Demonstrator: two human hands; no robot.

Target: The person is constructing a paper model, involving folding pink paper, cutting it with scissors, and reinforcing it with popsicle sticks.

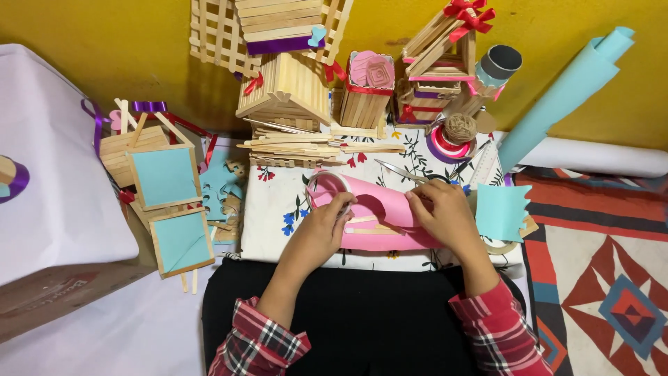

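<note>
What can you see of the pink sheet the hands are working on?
The pink sheet looks like thin foam or paper, matte, curled over into a loose roll lying crosswise on the floral cloth. The left hand presses its left part near a tape ring; the right hand pinches its right edge. Wooden sticks show at its lower fold.

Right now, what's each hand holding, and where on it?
Both hands hold the curled pink paper sheet. Left hand presses its left part, beside the tape roll. Right hand pinches its upper right edge with the fingers.
</note>
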